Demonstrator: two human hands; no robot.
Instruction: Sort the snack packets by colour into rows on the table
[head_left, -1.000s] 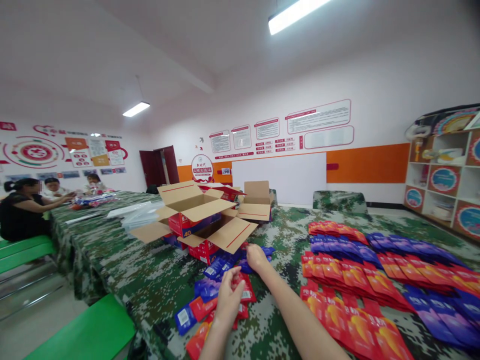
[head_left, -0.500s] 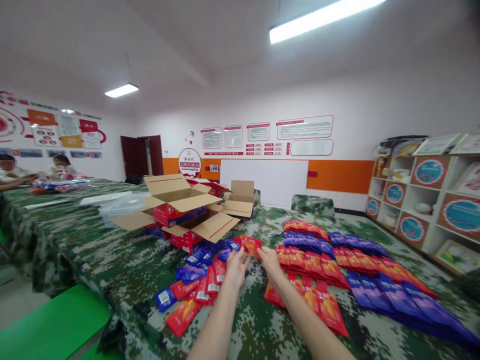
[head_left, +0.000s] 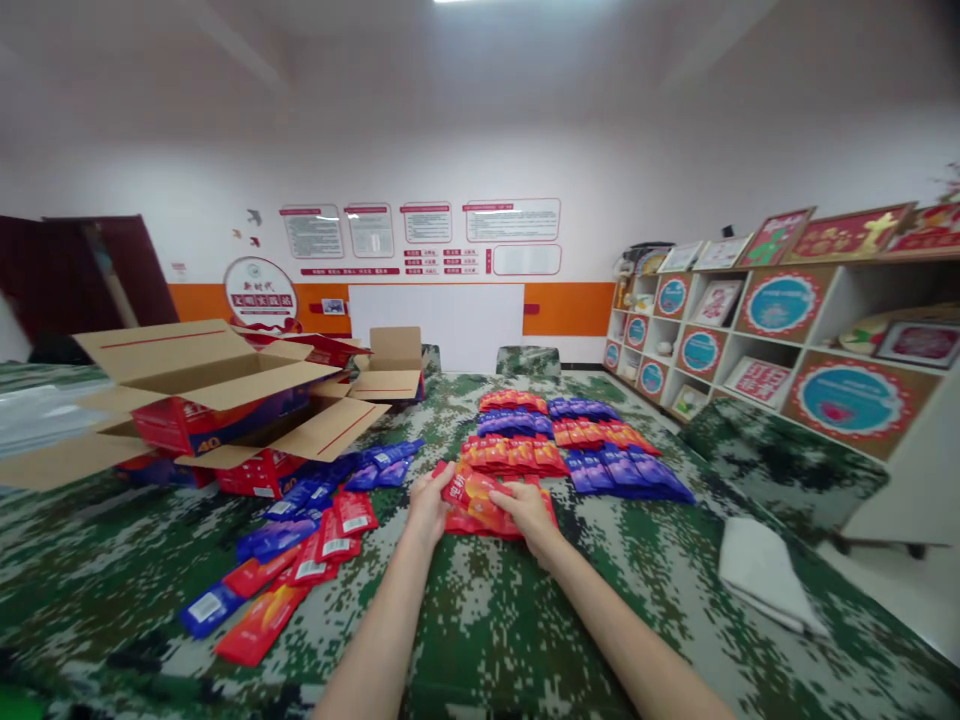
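Between my two hands is a red packet [head_left: 472, 494] with an orange print, held over the nearest row of red packets [head_left: 543, 498]. My left hand [head_left: 429, 508] grips its left end. My right hand [head_left: 528, 512] pinches its right side, thumb on top. Beyond lie neat overlapping rows of red packets [head_left: 513, 455] and blue-purple packets [head_left: 628, 472]. To the left, a loose heap mixes red packets [head_left: 330, 540] and blue packets [head_left: 289, 500], several with white barcode labels facing up.
Opened cardboard boxes [head_left: 225, 405] with spread flaps stand at the left of the camouflage-covered table [head_left: 480, 640]. A folded white cloth [head_left: 768, 574] lies on the right. Camouflage-covered chairs [head_left: 780, 470] and a shelf unit [head_left: 735, 330] stand beyond the right edge.
My view has turned to the right. Both hands have carried the red packet from beside the loose heap to the nearest red row, and its printed front now faces me.
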